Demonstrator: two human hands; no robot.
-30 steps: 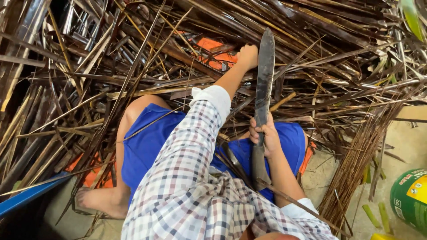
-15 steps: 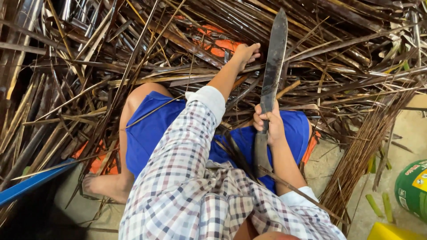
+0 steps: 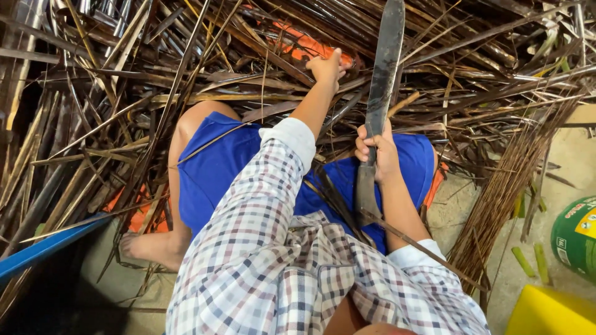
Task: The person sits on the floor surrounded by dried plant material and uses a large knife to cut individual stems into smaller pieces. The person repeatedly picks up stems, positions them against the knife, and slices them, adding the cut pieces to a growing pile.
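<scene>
Long, dark, worn machete (image 3: 383, 68), upright, right hand (image 3: 377, 152) fingers wrapped around it; left hand (image 3: 328, 65) fingers clutching brown fronds (image 3: 261, 37).

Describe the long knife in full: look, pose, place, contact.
The long knife has a broad, flat, dull grey metal blade, worn and stained, widest toward the rounded tip. It stands nearly upright, tip leaning slightly right, above the heap of dry brown strips. The right hand grips it at the base of the blade; below it a dark handle end runs down over the blue shorts.
</scene>
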